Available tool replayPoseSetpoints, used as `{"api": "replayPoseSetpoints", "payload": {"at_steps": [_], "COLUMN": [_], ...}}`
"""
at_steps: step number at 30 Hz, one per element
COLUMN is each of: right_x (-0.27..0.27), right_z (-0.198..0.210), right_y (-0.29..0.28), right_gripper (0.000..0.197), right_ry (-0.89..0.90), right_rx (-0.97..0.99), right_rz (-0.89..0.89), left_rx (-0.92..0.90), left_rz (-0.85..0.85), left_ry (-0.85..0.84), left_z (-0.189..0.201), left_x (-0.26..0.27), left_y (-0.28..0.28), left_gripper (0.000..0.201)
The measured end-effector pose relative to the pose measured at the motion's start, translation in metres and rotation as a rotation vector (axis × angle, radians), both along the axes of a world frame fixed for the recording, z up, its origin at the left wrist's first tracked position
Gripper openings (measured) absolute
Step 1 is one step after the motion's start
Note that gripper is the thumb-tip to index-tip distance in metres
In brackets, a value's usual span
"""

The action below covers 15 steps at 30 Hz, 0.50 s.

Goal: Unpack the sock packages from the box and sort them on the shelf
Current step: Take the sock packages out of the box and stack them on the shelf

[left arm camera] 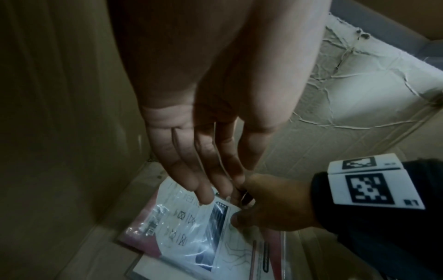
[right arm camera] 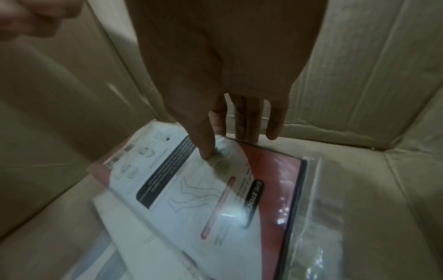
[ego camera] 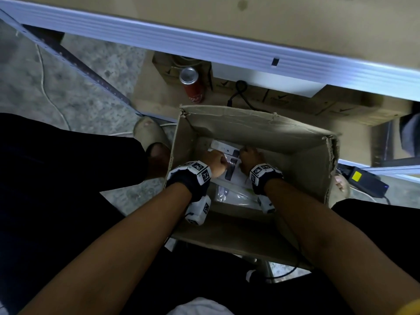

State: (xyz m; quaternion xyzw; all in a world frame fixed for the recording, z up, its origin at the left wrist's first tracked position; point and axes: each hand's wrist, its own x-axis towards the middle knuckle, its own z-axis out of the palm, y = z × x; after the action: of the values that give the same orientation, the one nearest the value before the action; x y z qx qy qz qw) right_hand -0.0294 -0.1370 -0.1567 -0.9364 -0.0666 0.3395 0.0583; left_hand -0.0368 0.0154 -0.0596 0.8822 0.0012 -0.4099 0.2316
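Down at the bottom of the cardboard box (ego camera: 261,126), both of your hands meet over the top sock package (right arm camera: 191,189), which lies flat on a short stack of further clear-bagged packages. Your left hand (left arm camera: 210,151) reaches down with straight fingers, and its fingertips (left arm camera: 203,197) touch the package's upper edge. Your right hand (right arm camera: 230,79) points its fingers down too; the index fingertip presses the printed card through the film, and the other 3 fingers hang just past the far edge. Neither hand has a closed hold yet.

This posture is probably chosen because the slick bag lies flush on the one below: you need 1 fingertip to pin it while the others work under an edge. The deep box walls leave only a top-down approach.

Limits of view:
1. From the head camera, your wrist units cover most of the stack, so the package count cannot be told.
2. From the left wrist camera, your right thumb looks curled against the package, but whether it pinches the film is unclear.
3. The shelf rail (ego camera: 204,44) crosses the top of the head view; its surface is cut off.
4. Print on the card is blurred.
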Motion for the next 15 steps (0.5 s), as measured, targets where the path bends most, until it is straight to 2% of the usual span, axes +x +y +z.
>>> {"api": "replayPoseSetpoints", "payload": {"at_steps": [7, 15], "right_x": [-0.001, 0.006], "right_z": [0.003, 0.031], "right_y": [-0.004, -0.022], "right_gripper": [0.041, 0.037], "right_ry": [0.027, -0.106], "right_rx": [0.02, 0.162], "right_rz": [-0.02, -0.117], "left_rx": [0.033, 0.082], "left_rz": [-0.05, -0.108], "left_ry": [-0.023, 0.066], "left_z": [-0.006, -0.027], "left_x": [-0.005, -0.012], "left_y": [0.0, -0.013], "left_gripper": [0.028, 0.031]}}
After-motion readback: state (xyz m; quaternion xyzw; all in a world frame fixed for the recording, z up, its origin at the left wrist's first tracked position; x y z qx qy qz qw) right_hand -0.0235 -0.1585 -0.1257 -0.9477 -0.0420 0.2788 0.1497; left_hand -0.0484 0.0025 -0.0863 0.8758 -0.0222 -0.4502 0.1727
